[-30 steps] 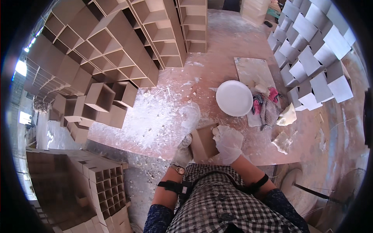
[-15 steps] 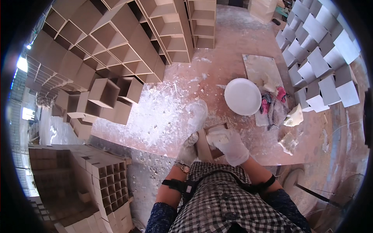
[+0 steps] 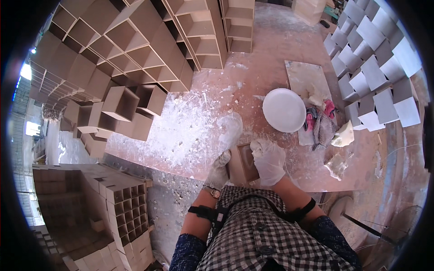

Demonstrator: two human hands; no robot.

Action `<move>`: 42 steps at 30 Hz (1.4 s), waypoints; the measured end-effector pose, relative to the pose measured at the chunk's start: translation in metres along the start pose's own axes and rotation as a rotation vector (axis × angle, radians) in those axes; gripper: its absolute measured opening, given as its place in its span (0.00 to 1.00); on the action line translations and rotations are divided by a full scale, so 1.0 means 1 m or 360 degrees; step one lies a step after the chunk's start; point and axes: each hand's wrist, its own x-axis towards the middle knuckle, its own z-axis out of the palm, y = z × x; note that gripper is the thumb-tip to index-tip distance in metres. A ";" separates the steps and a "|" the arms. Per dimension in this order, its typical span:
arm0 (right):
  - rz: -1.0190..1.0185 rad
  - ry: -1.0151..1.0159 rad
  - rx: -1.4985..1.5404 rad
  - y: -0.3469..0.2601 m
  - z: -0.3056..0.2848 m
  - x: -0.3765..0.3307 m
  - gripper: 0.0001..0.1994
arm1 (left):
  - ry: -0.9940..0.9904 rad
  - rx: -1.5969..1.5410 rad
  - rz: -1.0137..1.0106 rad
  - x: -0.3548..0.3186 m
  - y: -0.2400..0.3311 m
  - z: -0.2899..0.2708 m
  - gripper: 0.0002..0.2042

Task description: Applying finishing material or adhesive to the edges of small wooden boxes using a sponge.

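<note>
A small brown open box (image 3: 238, 167), apparently cardboard or fibreboard, is held tilted at the table's near edge, just in front of my body. My left hand (image 3: 219, 170), in a pale, dirty glove, grips its left side. My right hand (image 3: 267, 158), covered by a clear plastic bag, is at the box's right rim with its fingers curled in. Whatever those fingers hold, if anything, is hidden by the wrinkled plastic. Beyond my left hand lies a crumpled clear plastic bag (image 3: 229, 131) on the powder-streaked table (image 3: 181, 135).
To the right are a round white basin (image 3: 284, 110), a board (image 3: 308, 79) bearing rags (image 3: 322, 131), and yellowish foam pieces (image 3: 343, 135). Brown boxes (image 3: 135, 58) stack high at the left; whitened boxes (image 3: 373, 72) stack at the right. A fan (image 3: 402, 230) stands lower right.
My right hand has moved from inside the box to its far right rim. The box has turned and tipped slightly, still in my left hand.
</note>
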 end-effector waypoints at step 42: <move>-0.0369 -0.0214 -0.0028 0.008 -0.018 0.009 0.10 | 0.0154 0.0274 0.0195 0.000 0.006 0.015 0.25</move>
